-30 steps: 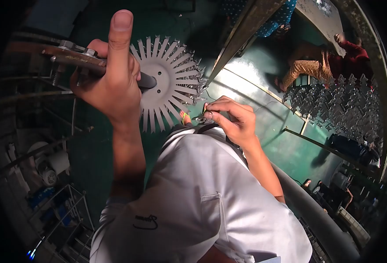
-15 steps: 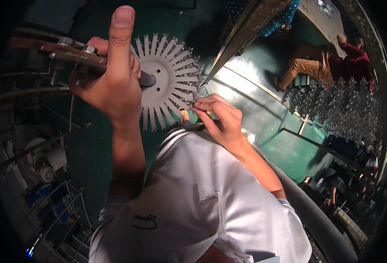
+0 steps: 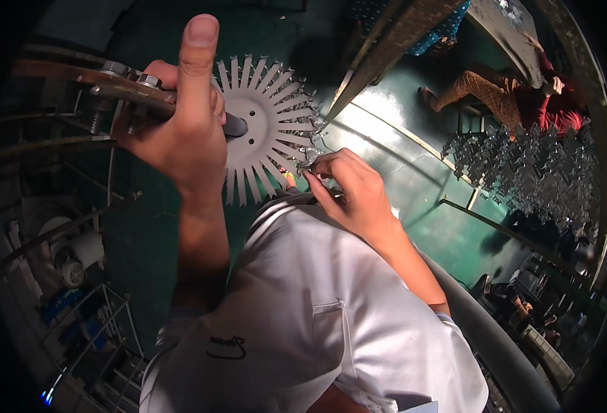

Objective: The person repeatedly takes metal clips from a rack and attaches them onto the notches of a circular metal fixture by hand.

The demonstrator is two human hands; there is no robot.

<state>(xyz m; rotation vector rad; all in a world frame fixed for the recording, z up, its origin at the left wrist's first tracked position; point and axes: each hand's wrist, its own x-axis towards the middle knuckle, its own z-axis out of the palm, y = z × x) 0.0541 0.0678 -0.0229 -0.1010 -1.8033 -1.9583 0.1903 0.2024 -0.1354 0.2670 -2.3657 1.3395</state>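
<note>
My left hand (image 3: pixel 190 127) wraps round a rusty metal bar (image 3: pixel 97 81) with bolts through it, thumb pointing up. Out from beside that hand runs a grey shaft (image 3: pixel 235 126), carrying a flat grey metal wheel (image 3: pixel 258 124) with many narrow radiating blades and notched tips. More toothed layers show behind the wheel's right rim. My right hand (image 3: pixel 355 186) is at the wheel's lower right, thumb and forefinger brought together in a pinch close to a blade tip. Something small and dark is at those fingertips, too small to name.
A rack of stacked jagged metal pieces (image 3: pixel 523 168) hangs at the right. Behind it, a person in a red top (image 3: pixel 554 107) sits by a pale table (image 3: pixel 499 34). A metal post (image 3: pixel 393 51) slants down from the top. A motor (image 3: pixel 76 265) stands at left.
My left hand and the wheel appear slightly farther right. My right hand has turned a little, its fingertips still by the blade tips. The person in red has moved their arms and a leg.
</note>
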